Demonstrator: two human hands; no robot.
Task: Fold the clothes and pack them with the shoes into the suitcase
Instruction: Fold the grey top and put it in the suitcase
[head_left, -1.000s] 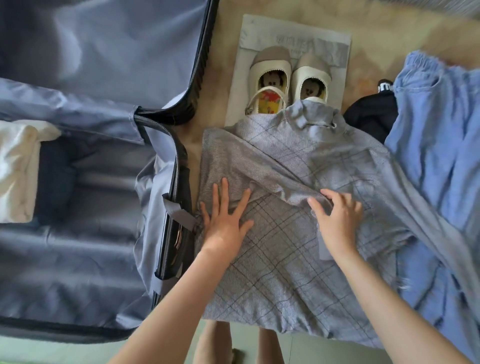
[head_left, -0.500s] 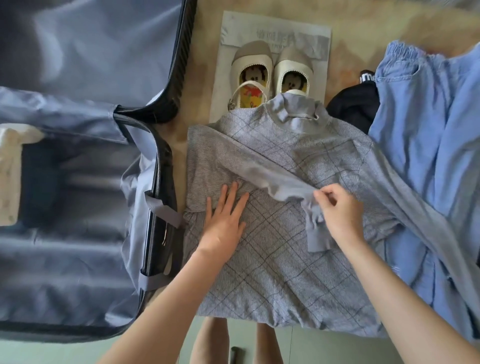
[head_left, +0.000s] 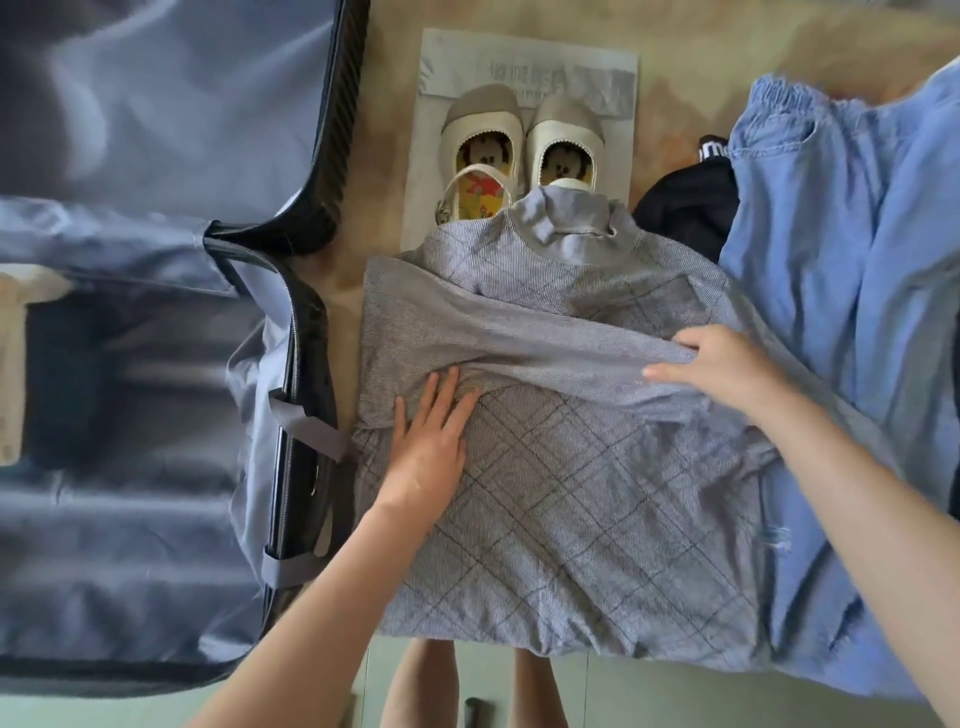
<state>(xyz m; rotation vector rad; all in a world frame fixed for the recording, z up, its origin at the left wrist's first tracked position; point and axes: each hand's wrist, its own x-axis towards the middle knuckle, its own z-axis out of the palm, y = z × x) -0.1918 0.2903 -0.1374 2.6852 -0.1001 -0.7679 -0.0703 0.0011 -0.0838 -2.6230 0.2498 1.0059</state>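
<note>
A grey plaid top (head_left: 571, 519) lies spread on the floor in front of me, collar away from me. Its sleeve (head_left: 519, 343) is folded across the chest. My left hand (head_left: 431, 436) presses flat on the top just below that sleeve, fingers apart, holding nothing. My right hand (head_left: 727, 374) grips the sleeve's end near the top's right side. A pair of cream shoes (head_left: 519, 140) with cartoon insoles stands beyond the collar. The open suitcase (head_left: 130, 545) with grey-blue lining lies to the left, with a white folded item (head_left: 10, 374) at its far left edge.
Light blue denim trousers (head_left: 857, 260) lie at the right, partly under the top. A black garment (head_left: 685, 208) sits between the trousers and the shoes. The shoes rest on a white sheet (head_left: 519, 57). My bare legs (head_left: 415, 686) show at the bottom edge.
My right hand has carried the sleeve's end to the right, drawing the sleeve taut across the top. My left hand has stayed pressed in the same spot.
</note>
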